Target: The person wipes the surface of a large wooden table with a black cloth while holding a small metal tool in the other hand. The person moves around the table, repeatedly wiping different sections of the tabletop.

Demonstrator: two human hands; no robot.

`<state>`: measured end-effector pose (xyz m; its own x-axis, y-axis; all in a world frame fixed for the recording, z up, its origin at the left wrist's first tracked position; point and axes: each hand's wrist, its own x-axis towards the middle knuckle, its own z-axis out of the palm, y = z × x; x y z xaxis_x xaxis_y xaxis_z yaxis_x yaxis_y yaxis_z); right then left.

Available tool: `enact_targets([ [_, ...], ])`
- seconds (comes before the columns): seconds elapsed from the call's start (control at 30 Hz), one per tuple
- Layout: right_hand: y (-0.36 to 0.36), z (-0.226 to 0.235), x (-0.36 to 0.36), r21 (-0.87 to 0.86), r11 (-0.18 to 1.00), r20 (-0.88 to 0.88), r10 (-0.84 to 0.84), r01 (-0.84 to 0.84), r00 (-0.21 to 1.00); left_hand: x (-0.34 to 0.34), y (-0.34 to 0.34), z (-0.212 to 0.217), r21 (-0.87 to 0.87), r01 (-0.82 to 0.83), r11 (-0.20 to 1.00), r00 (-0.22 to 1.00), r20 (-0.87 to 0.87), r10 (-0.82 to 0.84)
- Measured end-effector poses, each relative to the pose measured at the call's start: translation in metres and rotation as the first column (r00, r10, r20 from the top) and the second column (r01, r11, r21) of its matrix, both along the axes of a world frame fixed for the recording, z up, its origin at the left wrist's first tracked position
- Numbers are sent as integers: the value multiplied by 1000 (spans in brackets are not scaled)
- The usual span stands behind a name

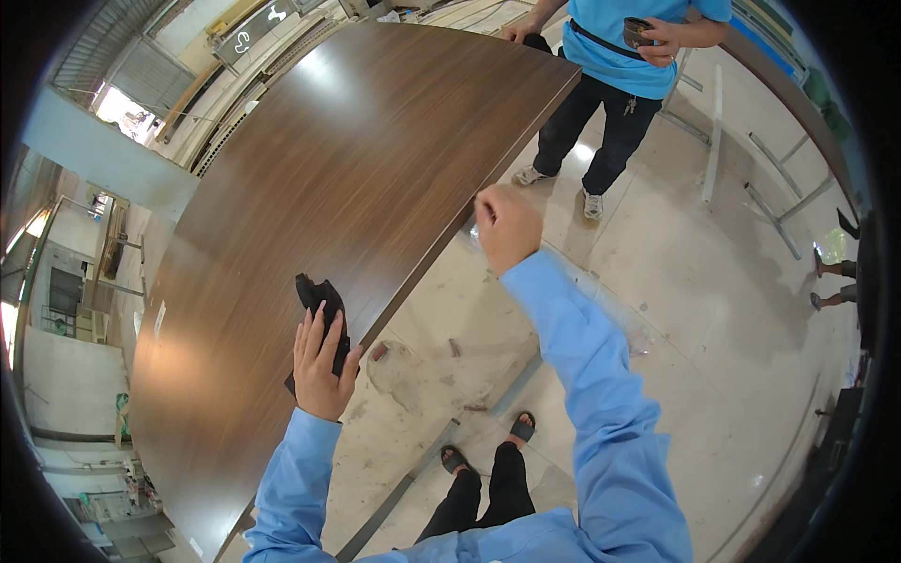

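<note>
1. The left hand [322, 366] lay flat, fingers spread, on a black cloth [319, 300] and pressed it against the top of a large dark wood-grain panel [310, 188], close to the panel's near edge.
2. The cloth was crumpled; part of it stuck out beyond the fingertips, and a little showed under the heel of the hand.
3. The right hand [507, 225] was curled into a fist just off the panel's long edge, over the floor; something small and pale showed at its thumb side (too little of it to tell what), so I cannot tell whether it gripped anything.
4. Both forearms wore light blue sleeves.
5. The panel ran from the lower left up to the far end, its surface glossy with a bright reflection near the top.
6. At the far end stood another person [619, 84] in a blue shirt and dark trousers, one hand resting on the panel's corner, the other holding a small dark round object [640, 33] at chest height.
7. The concrete floor [713, 310] was stained, and metal frames [751, 159] lay on it to the right.
</note>
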<state>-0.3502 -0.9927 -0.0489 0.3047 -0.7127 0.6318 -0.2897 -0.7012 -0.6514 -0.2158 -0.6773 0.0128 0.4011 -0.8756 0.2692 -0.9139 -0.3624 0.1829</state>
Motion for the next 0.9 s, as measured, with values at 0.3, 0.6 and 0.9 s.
enact_targets([
  [0.3, 23, -1, 5, -77, 997, -23, -6, 5, 1000, 6, -6, -3, -21, 13, 1000, 1000, 20, -13],
  [0.6, 32, 5, 7, -41, 992, -62, -125, 123, 990, 6, -6, -2, -25, 13, 1000, 1000, 3, -13],
  [0.9, 99, 7, -39, 163, 944, 104, 274, -288, 956, 5, -12, 5, 77, 86, 993, 996, 22, -88],
])
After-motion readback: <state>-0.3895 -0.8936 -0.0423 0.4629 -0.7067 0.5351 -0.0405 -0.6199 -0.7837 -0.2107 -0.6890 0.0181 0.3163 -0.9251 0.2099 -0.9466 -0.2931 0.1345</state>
